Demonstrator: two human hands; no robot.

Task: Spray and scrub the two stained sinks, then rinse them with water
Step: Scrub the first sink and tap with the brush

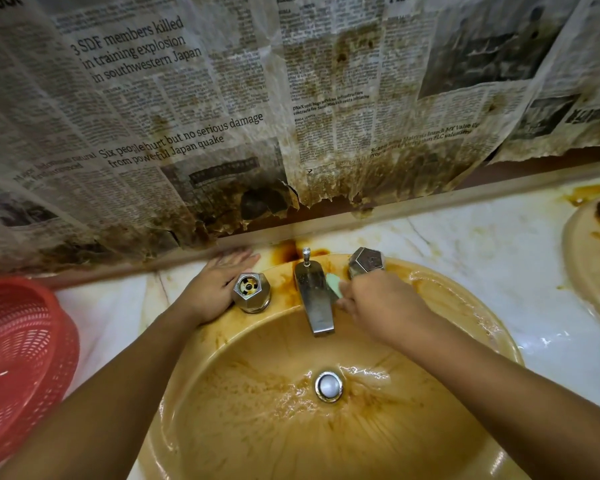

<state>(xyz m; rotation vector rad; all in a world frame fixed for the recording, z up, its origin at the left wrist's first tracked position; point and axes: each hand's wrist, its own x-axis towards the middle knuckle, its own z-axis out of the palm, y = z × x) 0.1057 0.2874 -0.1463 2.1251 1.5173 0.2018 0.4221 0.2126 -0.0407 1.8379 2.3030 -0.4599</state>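
Head view. Pinched in curled fingers [347,304] of the right hand [378,303]: pale green sponge [334,285], pressed to the right side of the faucet spout [314,301], seemingly to scrub its grime. Spread flat on the counter [465,244] by the left tap handle [252,292]: left hand [215,289], fingers straight, holding nothing, probably braced for reach. Below, wet and brown-streaked: near sink [257,427]; far right, second sink [589,258].

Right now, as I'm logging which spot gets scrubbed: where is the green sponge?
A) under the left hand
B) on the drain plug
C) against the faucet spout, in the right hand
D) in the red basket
C: the right hand holds the green sponge against the side of the faucet spout; the left hand lies flat on the countertop.
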